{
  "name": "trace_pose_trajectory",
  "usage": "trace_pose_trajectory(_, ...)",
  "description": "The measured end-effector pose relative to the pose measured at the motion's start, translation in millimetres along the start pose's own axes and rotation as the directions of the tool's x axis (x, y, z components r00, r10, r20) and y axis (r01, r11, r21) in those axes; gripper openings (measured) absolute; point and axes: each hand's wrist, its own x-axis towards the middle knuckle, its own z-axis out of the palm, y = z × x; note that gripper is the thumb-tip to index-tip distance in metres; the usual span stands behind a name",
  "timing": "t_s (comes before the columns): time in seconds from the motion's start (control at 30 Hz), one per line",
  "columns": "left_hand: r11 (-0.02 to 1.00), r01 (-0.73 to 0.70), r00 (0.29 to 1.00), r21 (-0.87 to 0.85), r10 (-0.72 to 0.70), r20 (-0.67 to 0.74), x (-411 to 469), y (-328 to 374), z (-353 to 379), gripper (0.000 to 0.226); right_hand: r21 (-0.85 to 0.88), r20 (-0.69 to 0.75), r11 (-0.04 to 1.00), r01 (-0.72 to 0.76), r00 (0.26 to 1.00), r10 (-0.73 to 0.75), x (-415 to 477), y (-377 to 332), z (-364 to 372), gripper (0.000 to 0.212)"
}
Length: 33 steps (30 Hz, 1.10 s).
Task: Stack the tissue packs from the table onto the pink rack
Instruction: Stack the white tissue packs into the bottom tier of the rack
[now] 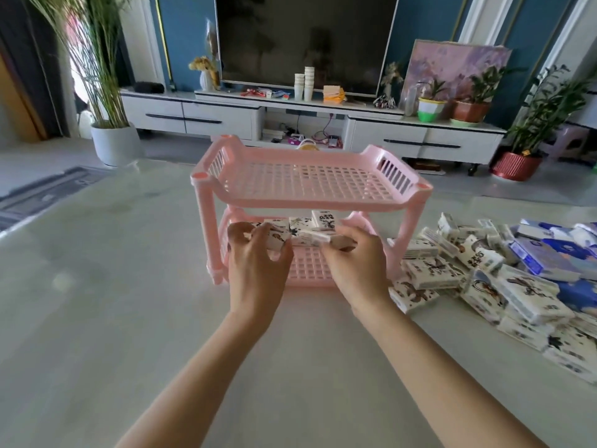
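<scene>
A pink two-shelf plastic rack [310, 202] stands on the pale table in front of me. Its top shelf holds nothing. Several white tissue packs with black ink prints [303, 229] lie on the lower shelf. My left hand [258, 266] grips one of these packs [274, 237] at the shelf's left front. My right hand [355, 263] holds another pack [326, 237] at the right front, its fingers curled over it. A large heap of tissue packs [504, 282], white printed ones and blue ones, lies on the table to the right of the rack.
The pale table [129, 318] stretches wide to the left and toward me. Beyond its far edge stand a white TV cabinet [323, 118] with a dark screen, paper cups and potted plants. A tall plant in a white pot [113, 143] is at the left.
</scene>
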Motion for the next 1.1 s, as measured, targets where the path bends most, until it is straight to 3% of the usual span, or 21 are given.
trace_pose_trajectory(0.1,0.997,0.078,0.997,-0.021,-0.078,-0.022,21.8,-4.8,12.3,0.032,-0.212,-0.035,0.968,0.138,0.988,-0.149,23.8,7.9,22.6,0.012)
trace_pose_trajectory(0.27,0.997,0.074,0.997,-0.013,-0.074,-0.005,47.1,-10.6,40.2,0.02,-0.385,0.0,0.877,0.287,0.95,-0.311,44.8,22.6,44.6,0.014)
trace_pose_trajectory(0.43,0.993,0.022,1.0,0.117,-0.023,0.006,49.9,-12.2,48.0,0.03,-0.541,0.051,0.753,0.375,0.908,-0.416,55.5,29.1,56.8,0.01)
trace_pose_trajectory(0.67,0.923,-0.12,0.991,0.365,0.09,0.098,41.4,-12.7,45.7,0.056,-0.574,0.18,0.707,0.413,0.906,-0.383,55.7,38.9,51.5,0.036)
trace_pose_trajectory(0.77,0.893,-0.126,0.978,0.433,0.038,0.207,39.1,-11.8,39.2,0.05,-0.479,0.204,0.783,0.397,0.918,-0.341,63.5,38.0,40.9,0.034)
trace_pose_trajectory(0.87,0.875,-0.115,0.957,0.47,-0.03,0.29,41.1,-16.3,33.2,0.043,-0.387,0.315,0.842,0.377,0.912,-0.263,70.5,37.8,33.0,0.036)
trace_pose_trajectory(0.97,0.879,-0.133,0.931,0.459,-0.048,0.363,42.1,-19.7,31.0,0.041,-0.388,0.411,0.841,0.378,0.887,-0.209,73.8,38.2,31.6,0.043)
trace_pose_trajectory(1.1,0.825,-0.2,0.927,0.529,-0.014,0.374,45.0,-23.5,29.5,0.043,-0.407,0.412,0.839,0.361,0.892,-0.184,75.9,36.7,34.9,0.038)
